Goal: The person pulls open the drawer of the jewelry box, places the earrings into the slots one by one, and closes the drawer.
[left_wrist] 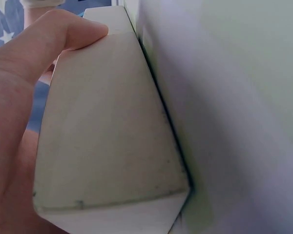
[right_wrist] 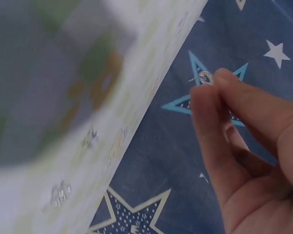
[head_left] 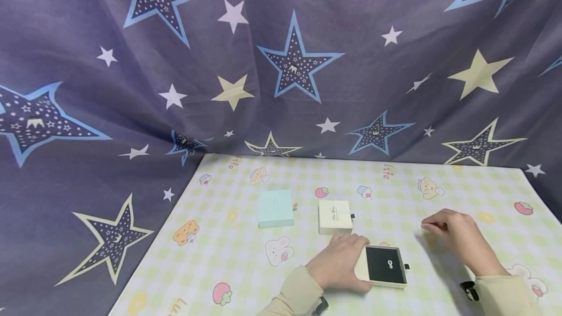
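Across the checked, cartoon-printed surface (head_left: 439, 218), a star-patterned cloth (head_left: 281, 62) hangs as backdrop and drapes down past the left edge. Bare surface lies open to the left and along the far edge. Near the middle sit a closed pale blue box (head_left: 275, 208) and, just beside it, a cream box (head_left: 335, 216). Nearer the front edge, the left hand (head_left: 340, 268) grips the cream sleeve of an opened drawer box (head_left: 383, 265), whose black pad carries a small silvery piece (head_left: 389, 264). Well to its right, the right hand (head_left: 456, 239) hovers, fingertips pinching another small silvery piece (right_wrist: 205, 77).
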`<state>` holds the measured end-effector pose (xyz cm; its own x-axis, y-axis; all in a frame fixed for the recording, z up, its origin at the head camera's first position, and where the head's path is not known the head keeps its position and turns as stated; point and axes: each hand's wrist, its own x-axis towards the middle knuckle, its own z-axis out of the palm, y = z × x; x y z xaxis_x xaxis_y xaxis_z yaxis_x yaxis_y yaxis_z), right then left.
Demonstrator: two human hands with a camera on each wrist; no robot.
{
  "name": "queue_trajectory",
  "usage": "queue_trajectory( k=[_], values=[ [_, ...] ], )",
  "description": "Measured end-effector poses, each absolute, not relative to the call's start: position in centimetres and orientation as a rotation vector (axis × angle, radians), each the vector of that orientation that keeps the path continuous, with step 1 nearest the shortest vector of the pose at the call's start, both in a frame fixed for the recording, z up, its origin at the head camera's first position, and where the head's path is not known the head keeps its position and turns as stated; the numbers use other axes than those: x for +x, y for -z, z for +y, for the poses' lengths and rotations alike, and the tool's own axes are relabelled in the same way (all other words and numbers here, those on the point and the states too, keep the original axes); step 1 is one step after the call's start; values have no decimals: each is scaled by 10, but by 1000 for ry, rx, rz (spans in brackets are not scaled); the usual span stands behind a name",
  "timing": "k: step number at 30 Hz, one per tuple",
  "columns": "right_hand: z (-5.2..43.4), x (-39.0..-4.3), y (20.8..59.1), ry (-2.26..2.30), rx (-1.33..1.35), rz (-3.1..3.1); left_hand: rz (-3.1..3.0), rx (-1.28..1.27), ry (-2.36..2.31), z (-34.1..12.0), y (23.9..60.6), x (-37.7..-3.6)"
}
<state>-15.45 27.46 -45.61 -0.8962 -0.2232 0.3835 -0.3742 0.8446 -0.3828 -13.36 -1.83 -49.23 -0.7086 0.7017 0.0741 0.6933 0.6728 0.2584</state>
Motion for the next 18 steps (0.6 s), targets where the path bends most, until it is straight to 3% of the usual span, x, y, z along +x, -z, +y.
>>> queue_trajectory(
  k=[6, 18],
  values=[
    [262, -148, 453, -805, 347, -2752, 2848, 1187, -419, -18, 491, -133],
    [231, -137, 454, -941, 450, -2698, 2848, 1194, -403, -18, 491, -134]
  ],
)
